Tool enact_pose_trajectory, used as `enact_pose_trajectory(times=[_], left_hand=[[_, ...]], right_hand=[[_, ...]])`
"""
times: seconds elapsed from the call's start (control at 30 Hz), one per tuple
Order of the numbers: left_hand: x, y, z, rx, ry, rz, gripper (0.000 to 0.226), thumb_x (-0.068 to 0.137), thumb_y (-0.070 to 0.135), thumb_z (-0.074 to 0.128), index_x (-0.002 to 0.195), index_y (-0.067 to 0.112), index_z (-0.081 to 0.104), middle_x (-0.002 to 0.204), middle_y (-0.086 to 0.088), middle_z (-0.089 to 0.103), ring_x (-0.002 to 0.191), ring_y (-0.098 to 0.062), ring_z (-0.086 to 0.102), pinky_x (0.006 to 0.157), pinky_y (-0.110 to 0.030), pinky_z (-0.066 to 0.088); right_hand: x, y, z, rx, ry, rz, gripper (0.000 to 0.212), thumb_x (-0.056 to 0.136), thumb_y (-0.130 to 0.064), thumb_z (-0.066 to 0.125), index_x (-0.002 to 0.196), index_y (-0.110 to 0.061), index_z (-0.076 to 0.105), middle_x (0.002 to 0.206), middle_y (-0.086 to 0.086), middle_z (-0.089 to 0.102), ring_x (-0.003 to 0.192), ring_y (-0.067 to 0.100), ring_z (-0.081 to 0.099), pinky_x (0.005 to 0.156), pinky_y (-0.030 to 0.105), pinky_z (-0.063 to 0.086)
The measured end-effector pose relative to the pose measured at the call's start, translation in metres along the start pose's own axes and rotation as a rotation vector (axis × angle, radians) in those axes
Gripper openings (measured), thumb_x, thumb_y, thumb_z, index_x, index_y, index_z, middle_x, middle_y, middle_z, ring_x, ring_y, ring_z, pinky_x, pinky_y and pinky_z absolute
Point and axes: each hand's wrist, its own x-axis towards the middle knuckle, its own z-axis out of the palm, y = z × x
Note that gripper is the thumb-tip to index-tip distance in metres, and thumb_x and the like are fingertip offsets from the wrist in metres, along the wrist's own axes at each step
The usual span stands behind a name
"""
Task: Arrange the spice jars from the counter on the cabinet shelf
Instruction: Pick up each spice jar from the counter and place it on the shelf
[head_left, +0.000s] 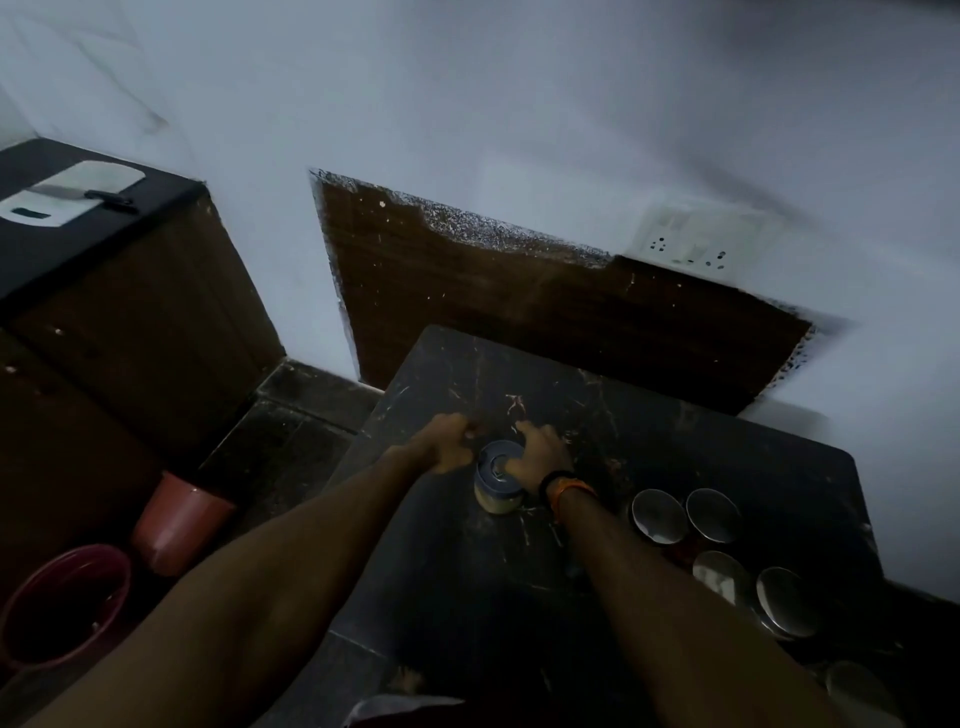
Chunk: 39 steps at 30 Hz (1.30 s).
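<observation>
A spice jar with a grey-blue lid and pale contents stands upright near the middle of the dark counter. My right hand wraps the jar's right side at lid height, a dark band on its wrist. My left hand sits just left of the jar with curled fingers and holds nothing I can see; whether it touches the jar is unclear. Several steel-lidded jars stand grouped at the counter's right. No cabinet shelf is in view.
A wall socket sits above a brown wooden panel behind the counter. At the far left a second counter carries a white chopping board with a knife. A red bucket and a red mug stand on the floor.
</observation>
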Motion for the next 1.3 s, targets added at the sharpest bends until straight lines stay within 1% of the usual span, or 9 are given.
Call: enact_pose_trajectory(times=[0.13, 0.3, 0.5, 0.63, 0.73, 0.83, 0.93, 1.1, 1.3], left_hand=[[0.002, -0.008, 0.005, -0.109, -0.026, -0.036, 0.034, 0.093, 0.009, 0.06, 0.126, 0.018, 0.057, 0.113, 0.002, 0.058, 0.107, -0.013, 0.057, 0.088, -0.028, 0.043], [-0.001, -0.014, 0.015, -0.262, 0.014, -0.078, 0.035, 0.094, 0.006, 0.056, 0.127, 0.015, 0.059, 0.12, -0.002, 0.061, 0.11, -0.012, 0.056, 0.09, -0.026, 0.044], [-0.008, -0.02, 0.028, -0.548, 0.069, -0.166, 0.032, 0.094, -0.001, 0.056, 0.118, 0.021, 0.059, 0.119, -0.002, 0.06, 0.114, -0.019, 0.059, 0.105, -0.041, 0.049], [-0.012, -0.023, 0.038, -0.642, 0.14, -0.218, 0.02, 0.097, 0.011, 0.059, 0.116, 0.019, 0.062, 0.118, -0.005, 0.064, 0.103, -0.014, 0.061, 0.096, -0.037, 0.051], [-0.02, -0.021, 0.046, -0.76, 0.239, -0.276, 0.008, 0.102, 0.027, 0.054, 0.1, 0.028, 0.062, 0.108, 0.0, 0.065, 0.098, -0.015, 0.062, 0.09, -0.04, 0.054], [-0.03, -0.017, 0.054, -1.095, 0.275, -0.403, 0.026, 0.105, 0.039, 0.044, 0.108, 0.022, 0.064, 0.117, -0.014, 0.065, 0.101, -0.025, 0.065, 0.085, -0.041, 0.055], [-0.035, -0.01, 0.063, -1.464, 0.106, -0.47, 0.055, 0.103, 0.053, 0.036, 0.134, 0.012, 0.057, 0.132, -0.029, 0.055, 0.125, -0.047, 0.055, 0.103, -0.055, 0.049], [-0.048, 0.023, 0.063, -1.895, -0.151, -0.326, 0.053, 0.099, 0.054, 0.04, 0.132, 0.017, 0.059, 0.136, -0.027, 0.058, 0.126, -0.047, 0.055, 0.105, -0.062, 0.044], [-0.057, 0.056, 0.051, -1.992, 0.013, -0.086, 0.052, 0.095, 0.04, 0.055, 0.14, 0.013, 0.054, 0.141, -0.026, 0.054, 0.13, -0.044, 0.053, 0.104, -0.06, 0.046]], right_hand=[[0.003, -0.001, 0.024, -0.029, -0.006, 0.047, 0.1, 0.07, -0.049, 0.078, 0.151, -0.027, 0.024, 0.147, 0.01, 0.029, 0.133, 0.035, 0.036, 0.106, 0.049, 0.04], [0.0, 0.0, 0.056, -0.043, 0.065, 0.067, 0.116, 0.063, -0.07, 0.075, 0.153, -0.025, 0.017, 0.147, 0.012, 0.03, 0.131, 0.037, 0.038, 0.104, 0.053, 0.039], [0.0, 0.011, 0.069, -0.091, 0.156, -0.022, 0.106, 0.069, -0.061, 0.076, 0.152, -0.025, 0.019, 0.144, 0.012, 0.031, 0.127, 0.034, 0.041, 0.102, 0.045, 0.044], [-0.002, 0.022, 0.063, 0.06, 0.12, -0.07, 0.098, 0.067, -0.052, 0.08, 0.148, -0.03, 0.03, 0.142, 0.005, 0.037, 0.127, 0.029, 0.042, 0.103, 0.041, 0.044], [-0.004, 0.026, 0.05, 0.25, 0.108, -0.075, 0.092, 0.066, -0.038, 0.084, 0.145, -0.032, 0.038, 0.14, 0.003, 0.041, 0.127, 0.026, 0.046, 0.104, 0.042, 0.044], [-0.008, 0.025, 0.024, 0.446, 0.08, -0.118, 0.084, 0.065, -0.02, 0.084, 0.139, -0.032, 0.047, 0.134, 0.003, 0.044, 0.12, 0.024, 0.05, 0.097, 0.039, 0.048], [-0.018, 0.022, -0.007, 0.692, 0.009, -0.179, 0.077, 0.061, -0.015, 0.079, 0.134, -0.029, 0.054, 0.134, 0.007, 0.047, 0.116, 0.024, 0.05, 0.094, 0.039, 0.049], [-0.037, 0.018, -0.042, 0.929, -0.067, -0.318, 0.077, 0.059, -0.014, 0.063, 0.135, -0.018, 0.054, 0.13, 0.005, 0.058, 0.117, 0.023, 0.057, 0.086, 0.031, 0.051], [-0.042, 0.019, -0.058, 1.169, -0.034, -0.357, 0.069, 0.07, -0.017, 0.064, 0.138, -0.016, 0.051, 0.135, 0.011, 0.055, 0.12, 0.03, 0.057, 0.099, 0.049, 0.05]])
